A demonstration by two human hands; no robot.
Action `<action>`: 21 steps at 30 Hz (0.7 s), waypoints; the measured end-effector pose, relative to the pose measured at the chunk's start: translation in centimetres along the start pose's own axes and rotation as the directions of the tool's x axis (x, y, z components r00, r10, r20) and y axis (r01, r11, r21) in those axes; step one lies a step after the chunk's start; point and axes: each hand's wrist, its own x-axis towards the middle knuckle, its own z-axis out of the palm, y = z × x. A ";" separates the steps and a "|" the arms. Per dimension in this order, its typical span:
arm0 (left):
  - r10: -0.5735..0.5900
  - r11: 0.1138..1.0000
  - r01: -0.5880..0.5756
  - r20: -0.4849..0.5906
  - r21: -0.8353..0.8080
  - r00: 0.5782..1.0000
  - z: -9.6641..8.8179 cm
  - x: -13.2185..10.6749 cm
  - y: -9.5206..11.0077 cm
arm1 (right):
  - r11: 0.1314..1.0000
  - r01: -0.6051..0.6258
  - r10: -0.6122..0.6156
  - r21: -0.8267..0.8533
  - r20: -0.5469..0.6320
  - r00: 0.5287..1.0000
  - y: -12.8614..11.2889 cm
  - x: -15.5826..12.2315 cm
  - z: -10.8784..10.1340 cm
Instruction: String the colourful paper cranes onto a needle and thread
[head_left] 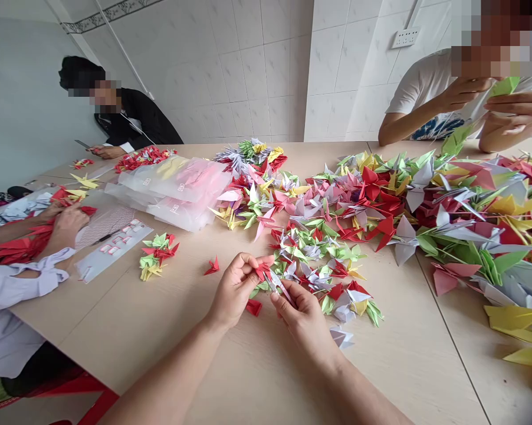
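Observation:
My left hand (236, 288) pinches a small red origami crane (263, 271) between thumb and fingertips, above the middle of the table. In my right hand (305, 317) is a slim silver pair of tweezers (285, 290), its tips against the red paper. Just below lies a red folded piece (253, 307), and another small red crane (212, 266) rests to the left of my left hand. Beyond and beside my right hand spreads a cluster of small paper cranes (312, 251) in red, green, yellow and pale lilac.
A large heap of bigger folded cranes (452, 218) covers the right side. Plastic sleeves (173, 189) and a small crane group (157, 257) lie left. A co-worker's hands (69, 224) handle red cranes. Two people sit across the table (160, 330).

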 end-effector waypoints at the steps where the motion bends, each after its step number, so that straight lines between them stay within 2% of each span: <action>1: 0.001 1.000 -0.001 -0.001 0.008 1.000 0.0 0.0 0.0 | 1.000 -0.001 0.001 -0.003 0.001 1.000 0.0 0.0 0.0; 11: 0.009 0.999 -0.009 -0.004 0.048 1.000 0.4 -0.1 -0.1 | 0.999 0.038 -0.038 -0.010 -0.051 0.998 0.5 -0.1 -0.1; 21: -0.038 0.996 0.039 -0.018 0.079 0.999 0.5 -0.3 -0.1 | 0.999 0.034 -0.034 -0.006 -0.061 0.998 0.3 -0.1 0.0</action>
